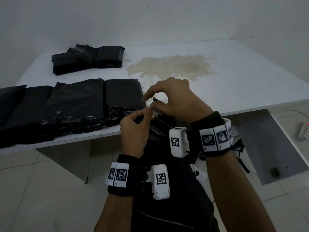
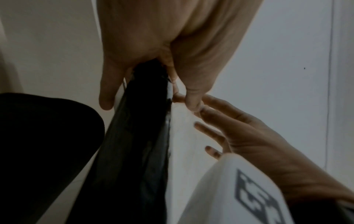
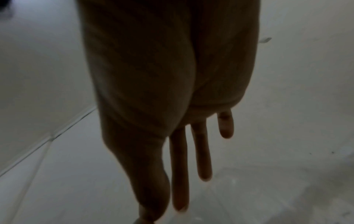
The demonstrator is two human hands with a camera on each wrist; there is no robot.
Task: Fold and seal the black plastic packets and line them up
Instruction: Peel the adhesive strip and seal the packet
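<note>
A black plastic packet (image 1: 157, 129) hangs over the front edge of the white table (image 1: 234, 91). My left hand (image 1: 133, 129) grips its top edge, and in the left wrist view the packet (image 2: 138, 136) hangs down from that hand (image 2: 153, 37). My right hand (image 1: 177, 101) is just right of the left hand, pinching a clear strip (image 1: 154, 111) at the packet's top between thumb and fingertip. Its other fingers (image 3: 201, 151) hang straight. In the left wrist view, the right hand (image 2: 249, 136) touches my left index fingertip.
A row of flat black packets (image 1: 75, 101) lies along the table's front left. A loose pile of black packets (image 1: 87, 59) sits at the back left. A yellowish stain (image 1: 170, 66) marks the table's middle. A power strip (image 1: 303, 131) lies on the tiled floor at right.
</note>
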